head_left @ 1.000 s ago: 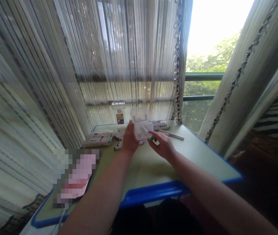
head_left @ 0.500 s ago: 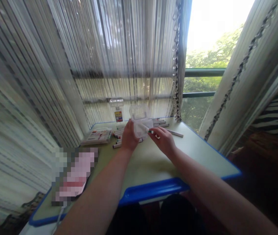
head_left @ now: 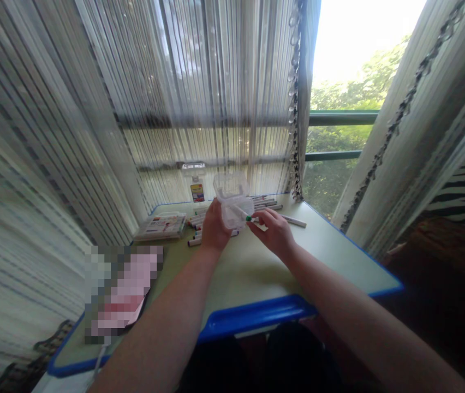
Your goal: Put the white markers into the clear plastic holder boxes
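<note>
My left hand (head_left: pixel 217 228) is wrapped around the left side of a clear plastic box (head_left: pixel 232 221), holding it tilted above the table. Its see-through lid (head_left: pixel 230 186) stands open at the far side. A white marker (head_left: pixel 240 213) with a green end lies slanted inside the box, the green end poking out towards the right. At that end are the closed thumb and fingertips of my right hand (head_left: pixel 272 230). Behind and beside the box, several loose markers (head_left: pixel 195 241) lie on the table, partly hidden by my left hand.
The pale table (head_left: pixel 257 273) has a blue rim with a blue tray (head_left: pixel 257 315) at the front. A flat clear case (head_left: pixel 161 226) lies at the left, near a pink pixelated item (head_left: pixel 126 295). Another clear container with a label (head_left: pixel 197 192) stands at the back, before string curtains (head_left: pixel 216 82).
The marker's green end shows more now, as my right fingertips have shifted slightly back along it. My left hand and the box stay nearly in place.
</note>
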Tool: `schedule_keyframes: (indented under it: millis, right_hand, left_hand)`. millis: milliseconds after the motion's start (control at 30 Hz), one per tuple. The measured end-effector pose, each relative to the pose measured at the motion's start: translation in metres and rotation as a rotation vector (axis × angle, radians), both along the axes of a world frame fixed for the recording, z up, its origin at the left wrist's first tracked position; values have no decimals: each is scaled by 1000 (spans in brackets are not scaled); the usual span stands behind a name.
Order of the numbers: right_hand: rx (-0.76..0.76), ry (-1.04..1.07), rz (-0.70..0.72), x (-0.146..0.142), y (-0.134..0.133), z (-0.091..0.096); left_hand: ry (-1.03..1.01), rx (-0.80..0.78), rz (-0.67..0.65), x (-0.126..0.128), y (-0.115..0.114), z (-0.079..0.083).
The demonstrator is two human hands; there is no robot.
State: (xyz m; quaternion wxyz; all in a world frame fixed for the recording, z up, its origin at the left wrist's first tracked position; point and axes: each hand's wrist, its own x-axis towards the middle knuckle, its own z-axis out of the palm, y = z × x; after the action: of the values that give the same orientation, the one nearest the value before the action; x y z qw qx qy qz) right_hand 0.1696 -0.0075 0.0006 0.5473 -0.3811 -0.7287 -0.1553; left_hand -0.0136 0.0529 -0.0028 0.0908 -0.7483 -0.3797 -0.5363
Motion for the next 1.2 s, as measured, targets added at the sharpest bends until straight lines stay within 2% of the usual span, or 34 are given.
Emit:
schedule_keyframes:
  millis: [267,467,600,667,733,867,1000,1200]
  right_hand:
    - [-86,-73,29,1,-4,4]
    - [-18,-29,51,2,2,-1]
    - [-66,34,54,7,7,-7]
    - [-127,68,-1,14,13,-10]
    - [-206,43,-119,23,22,-13]
    - [-467,-152,-368,36,36,-19]
    - [-637,-323,-393,36,36,-19]
    - [-662,-360,-458,32,30,-14]
  left_hand:
    - [-22,-2,-48,4,-4,1]
    - [-38,-44,-26,5,-4,3]
    - [-33,-43,-15,1,1,1]
    - [-35,-57,-24,-3,6,-1]
    - [-35,-67,-38,-6,10,-4]
    - [-56,-46,-57,-8,17,-8]
    - [-49,-68,-52,-9,17,-8]
    - [-48,-92,-42,-9,14,-5]
